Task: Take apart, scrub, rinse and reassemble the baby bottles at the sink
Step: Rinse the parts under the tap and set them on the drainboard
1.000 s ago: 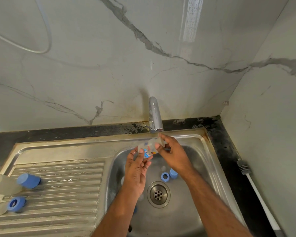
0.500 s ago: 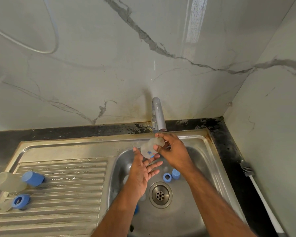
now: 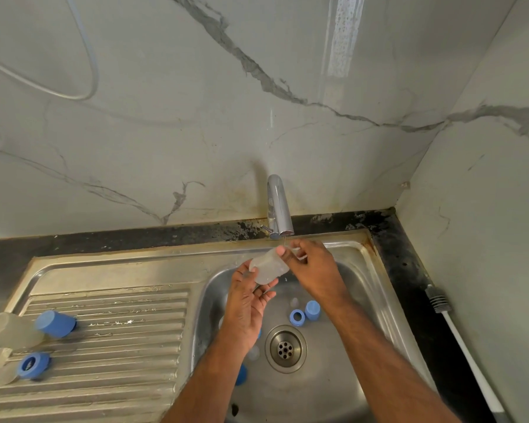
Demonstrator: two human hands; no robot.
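1. Since a second ago the bottle [image 3: 268, 266] has turned: the printed side that faced the camera no longer shows, and the left hand [image 3: 247, 303], which was fanned flat under it half a second back, has curled up around its base.
2. Now the bottle sits over the far part of the sink [image 3: 376, 288], just under the tap [image 3: 279, 209], with a thin thread of water falling at its upper end.
3. Its long axis slants from near-left up to far-right; the lower end rests on the left fingers [image 3: 264, 296], the upper end is pinched by the right hand [image 3: 313, 267], thumb on top.
4. Both hands are closed on the bottle, the right one gripping more firmly as far as can be judged.
5. The rinse probably turns on keeping the upper end under the spout, and the right hand is the nearer one to steer it.
6. Whether that upper end is the open mouth is hard to make out, since the fingers cover it.
7. Two blue rings [image 3: 297, 317] lie near the drain [image 3: 285, 348]; another blue piece is half hidden beneath the left forearm.
8. On the drainboard [image 3: 110, 346] at left, a second bottle [image 3: 11, 331] is cut off by the frame edge.
9. A brush [image 3: 440, 305] lies on the right counter, its handle running out of view.
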